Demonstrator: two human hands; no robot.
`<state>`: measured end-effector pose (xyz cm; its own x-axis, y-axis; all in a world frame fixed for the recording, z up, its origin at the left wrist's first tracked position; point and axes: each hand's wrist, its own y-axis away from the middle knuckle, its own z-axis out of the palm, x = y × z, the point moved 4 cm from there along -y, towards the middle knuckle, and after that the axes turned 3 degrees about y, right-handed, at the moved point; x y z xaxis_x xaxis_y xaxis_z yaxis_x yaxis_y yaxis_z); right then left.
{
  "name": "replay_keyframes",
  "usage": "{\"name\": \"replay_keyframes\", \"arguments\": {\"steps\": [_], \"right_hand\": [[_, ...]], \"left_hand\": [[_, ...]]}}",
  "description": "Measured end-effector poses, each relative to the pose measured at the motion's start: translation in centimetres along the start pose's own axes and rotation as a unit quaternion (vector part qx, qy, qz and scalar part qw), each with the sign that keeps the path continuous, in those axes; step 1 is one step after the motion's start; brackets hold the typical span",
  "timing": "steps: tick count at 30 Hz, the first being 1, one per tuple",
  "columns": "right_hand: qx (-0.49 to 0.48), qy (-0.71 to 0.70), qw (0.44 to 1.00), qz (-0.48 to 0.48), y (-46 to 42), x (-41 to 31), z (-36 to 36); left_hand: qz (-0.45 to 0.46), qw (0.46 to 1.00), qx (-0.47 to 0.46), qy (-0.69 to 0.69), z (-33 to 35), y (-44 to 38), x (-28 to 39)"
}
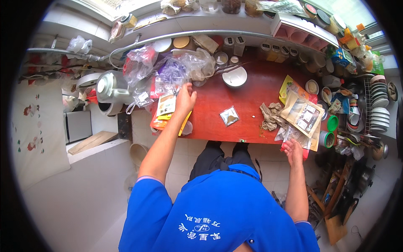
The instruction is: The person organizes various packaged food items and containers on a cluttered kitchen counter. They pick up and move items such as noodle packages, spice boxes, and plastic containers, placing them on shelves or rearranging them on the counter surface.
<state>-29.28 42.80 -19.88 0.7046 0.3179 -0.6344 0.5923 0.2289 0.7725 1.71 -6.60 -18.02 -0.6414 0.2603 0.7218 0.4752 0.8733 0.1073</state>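
Note:
My left hand (186,100) reaches over the left part of the red tabletop (211,126), beside crumpled clear plastic bags (173,71) and a stack of printed packets (166,105). Its fingers are partly bent; whether they touch the bags I cannot tell. My right hand (294,151) is at the front right edge, at a clear plastic bag with red parts (296,136); its grip is unclear. Just above lies a brown paper pouch with a label (302,115), next to crumpled brown paper (271,116). A small square packet (229,116) lies mid-table, below a white bowl (235,77).
Lidded jars (274,52) line the back of the table under a metal pipe (201,32). An open green-rimmed can (328,139) stands at the right edge. Stacked bowls (380,118) fill a rack at far right. A glass blender jug (113,86) is at left.

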Motion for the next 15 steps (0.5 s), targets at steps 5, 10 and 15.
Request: {"name": "replay_keyframes", "arguments": {"steps": [5, 10, 15], "right_hand": [[0.015, 0.045, 0.999, -0.003, 4.5, 3.1, 4.7], [0.018, 0.111, 0.993, 0.02, 8.2, 6.3, 7.2], [0.038, 0.142, 0.988, 0.056, 9.0, 9.1, 7.5]], "left_hand": [[0.079, 0.988, 0.079, -0.104, 0.1, -7.3, 2.3], [0.198, 0.96, 0.117, -0.162, 0.9, -12.5, 5.2], [0.222, 0.952, 0.0, -0.21, 1.8, -17.0, 5.6]]}}
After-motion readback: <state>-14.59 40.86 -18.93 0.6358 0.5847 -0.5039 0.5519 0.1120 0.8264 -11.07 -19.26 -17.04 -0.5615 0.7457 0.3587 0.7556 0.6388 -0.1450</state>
